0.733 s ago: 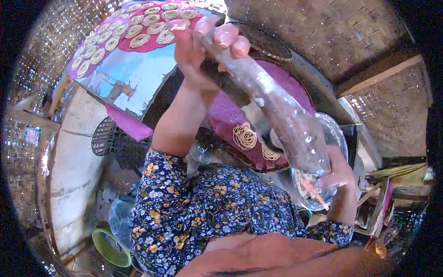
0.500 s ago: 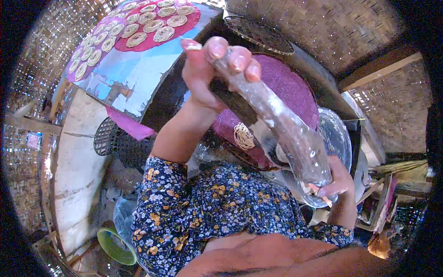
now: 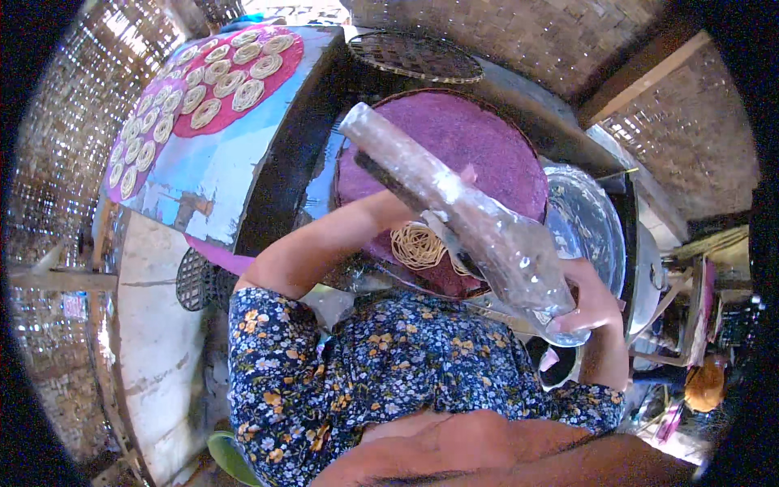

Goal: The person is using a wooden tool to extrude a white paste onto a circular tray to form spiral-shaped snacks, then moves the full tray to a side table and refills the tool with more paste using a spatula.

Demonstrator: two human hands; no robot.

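A long, greyish, smeared cylinder [image 3: 479, 211] slants across the middle of the view, its narrow end up and left. My right hand [image 3: 591, 299] is closed round its wide lower end. My left hand [image 3: 468, 173] reaches behind the cylinder; only a fingertip shows past its upper edge, and the other fingers are hidden. Below the cylinder lies a round tray covered in purple cloth [image 3: 487, 130]. On that cloth, near me, sits a coil of pale strands [image 3: 418, 246], with part of another peeking out beside it under the cylinder.
At the left, a blue-topped table [image 3: 211, 166] carries pink and purple cloths with several pale coils [image 3: 247, 93]. A large clear basin [image 3: 588, 219] stands right of the tray. Behind lies a flat woven tray [image 3: 415, 57]. A dark openwork basket [image 3: 203, 280] is lower left.
My left hand has left the cylinder's upper end and moved down behind its middle. The view has shifted slightly, and more of the coil and purple cloth shows.
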